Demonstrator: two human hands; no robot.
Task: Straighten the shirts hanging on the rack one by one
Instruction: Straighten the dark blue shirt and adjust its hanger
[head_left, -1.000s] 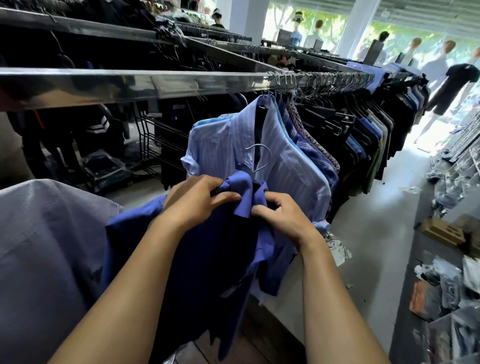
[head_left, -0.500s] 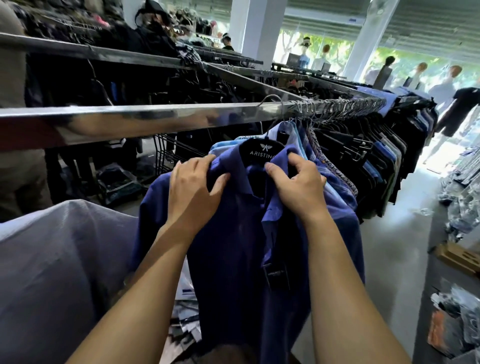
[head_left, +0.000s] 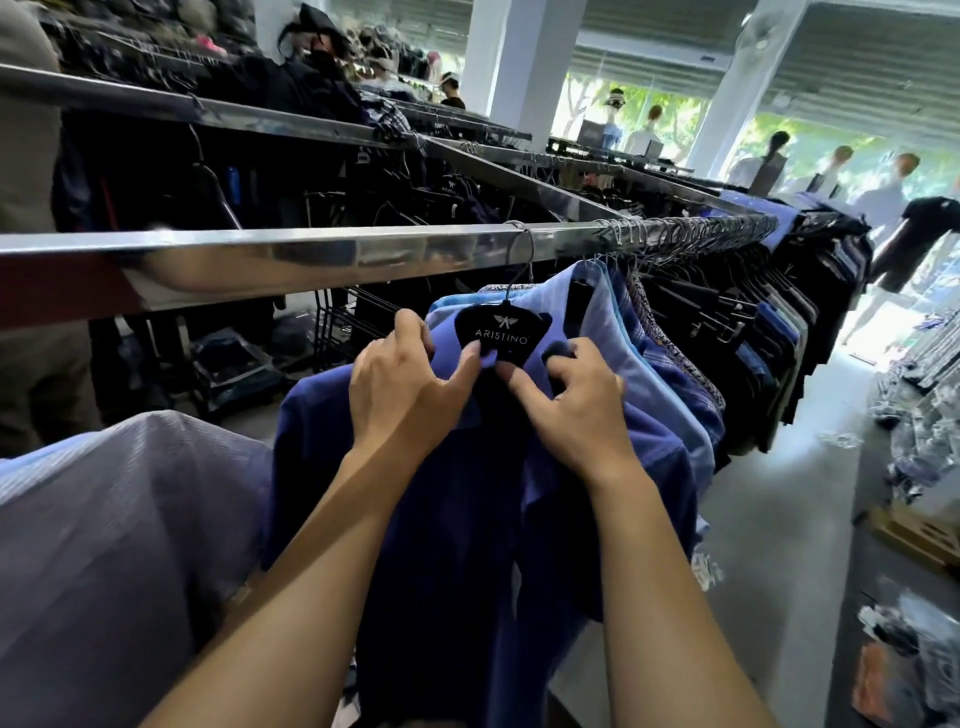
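1. Left hand (head_left: 402, 395): grip pinched on the collar of the dark blue shirt (head_left: 457, 519), thumb on the near face, fingers curled over the collar's top edge just left of the hanger; right hand (head_left: 569, 402): grip also pinched on the collar, on the right side, thumb tip at the placket, fingers hooked behind the fabric.
2. Dark blue shirt hangs from the rail (head_left: 311, 257); long axis vertical, collar up, hem running out of view below; front faces the camera, shoulders lying roughly across the rail's line.
3. Black hanger (head_left: 501, 332), printed "ARISTINO", sits between the two hands; its wire hook rises upright and loops over the rail.
4. Both forearms reach up and forward from the bottom edge, bare, converging at the collar; wrists roughly straight.
5. Just behind: light blue shirts (head_left: 613, 322) pressed against the dark blue one, then a packed row of dark garments (head_left: 779, 332) along the rail to the right.
6. Near left: pale lilac shirt (head_left: 104, 545) filling the corner, touching the left forearm.
7. Right: grey floor (head_left: 779, 519) with scattered packaged goods; a second rail (head_left: 208, 111) with dark clothes behind.
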